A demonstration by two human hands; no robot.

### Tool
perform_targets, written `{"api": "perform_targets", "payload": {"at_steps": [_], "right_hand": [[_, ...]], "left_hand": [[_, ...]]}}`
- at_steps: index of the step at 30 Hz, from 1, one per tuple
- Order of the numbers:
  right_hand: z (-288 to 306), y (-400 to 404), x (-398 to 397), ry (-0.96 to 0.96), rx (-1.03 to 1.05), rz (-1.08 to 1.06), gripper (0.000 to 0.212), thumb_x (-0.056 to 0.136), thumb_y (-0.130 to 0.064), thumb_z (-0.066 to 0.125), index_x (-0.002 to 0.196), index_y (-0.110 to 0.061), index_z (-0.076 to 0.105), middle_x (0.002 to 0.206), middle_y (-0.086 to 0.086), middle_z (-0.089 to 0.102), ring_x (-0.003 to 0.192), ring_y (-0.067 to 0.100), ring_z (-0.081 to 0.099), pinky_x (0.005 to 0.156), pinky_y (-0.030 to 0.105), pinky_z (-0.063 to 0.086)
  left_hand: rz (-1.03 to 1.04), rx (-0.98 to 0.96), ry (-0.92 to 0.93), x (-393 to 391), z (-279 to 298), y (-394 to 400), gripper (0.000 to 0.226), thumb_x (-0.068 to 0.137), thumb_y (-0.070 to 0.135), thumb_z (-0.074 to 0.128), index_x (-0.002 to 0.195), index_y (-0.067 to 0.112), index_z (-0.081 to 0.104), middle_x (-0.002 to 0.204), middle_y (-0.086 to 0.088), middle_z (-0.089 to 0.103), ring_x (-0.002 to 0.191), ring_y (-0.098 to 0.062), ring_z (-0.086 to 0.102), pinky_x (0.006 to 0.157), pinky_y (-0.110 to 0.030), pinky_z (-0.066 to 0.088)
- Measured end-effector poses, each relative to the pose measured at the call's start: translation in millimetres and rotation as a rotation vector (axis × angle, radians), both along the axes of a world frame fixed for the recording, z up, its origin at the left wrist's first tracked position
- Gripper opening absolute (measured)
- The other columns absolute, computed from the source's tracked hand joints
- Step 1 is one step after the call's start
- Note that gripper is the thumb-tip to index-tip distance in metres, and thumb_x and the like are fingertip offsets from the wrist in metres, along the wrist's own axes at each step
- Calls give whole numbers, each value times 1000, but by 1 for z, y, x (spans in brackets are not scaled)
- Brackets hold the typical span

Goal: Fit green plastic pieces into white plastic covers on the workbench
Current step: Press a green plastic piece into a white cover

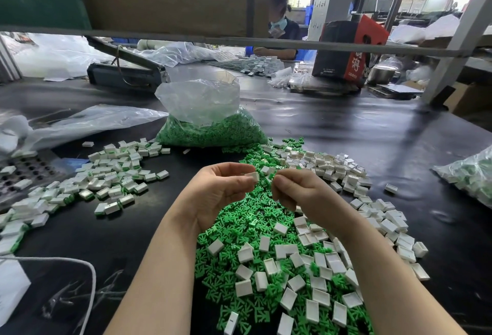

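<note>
Head view: the left hand (221,188) pinches a white cover (252,176) at its fingertips, held above the green pieces (239,230) heaped on the bench (346,127). The right hand (295,191) is curled just beside it; whether it holds a green piece I cannot tell. The cover's long axis seems to run roughly left-right; where its open face points is unclear. A tilted insert could jam, or the piece could slip into the heap.

Black workbench (346,127), loose green pieces (239,228), white covers (319,262), bagged green pieces (213,129)
</note>
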State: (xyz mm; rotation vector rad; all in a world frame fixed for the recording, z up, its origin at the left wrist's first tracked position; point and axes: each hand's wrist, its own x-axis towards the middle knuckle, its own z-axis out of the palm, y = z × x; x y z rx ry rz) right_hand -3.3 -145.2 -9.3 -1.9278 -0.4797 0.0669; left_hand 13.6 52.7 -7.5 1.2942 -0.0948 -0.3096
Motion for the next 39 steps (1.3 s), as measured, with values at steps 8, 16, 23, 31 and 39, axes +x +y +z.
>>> {"api": "perform_targets", "payload": {"at_steps": [8,16,23,31,39], "right_hand": [[-1,4,0,37,52,20,31,103,-11,42,75,-5,53,55,-3,43,50,7,38,49,17,31],[0,6,0,36,-31,19,31,102,-11,44,72,-6,48,56,-3,41,50,9,35,50,19,31],[1,5,-3,83,-33,61,34,102,-9,45,68,-10,47,59,2,39,52,12,34,52,24,29],[-2,5,-4,220,-53,148,36,103,-9,42,67,-11,48,57,0,38,52,12,32,51,25,26],[-2,5,-2,198,-100,99,36,103,-10,42,68,-13,48,55,-6,41,50,7,34,51,20,30]], "left_hand": [[-53,22,-75,-1,0,-5,24,55,16,81,79,12,78,84,-8,75,72,-13,70,67,-19,57],[-53,92,-139,1,-2,-4,32,52,23,85,82,12,79,84,-12,75,73,-15,71,66,-20,57],[-145,242,-196,0,-3,-4,22,73,22,75,89,8,72,75,-6,71,68,-14,65,65,-22,54],[-357,531,-260,-5,0,-1,21,98,11,53,77,11,60,61,8,58,55,-7,51,54,-18,40],[-259,513,-330,-3,-2,-7,19,96,9,57,79,5,64,64,-7,55,58,-16,47,53,-22,39]]}}
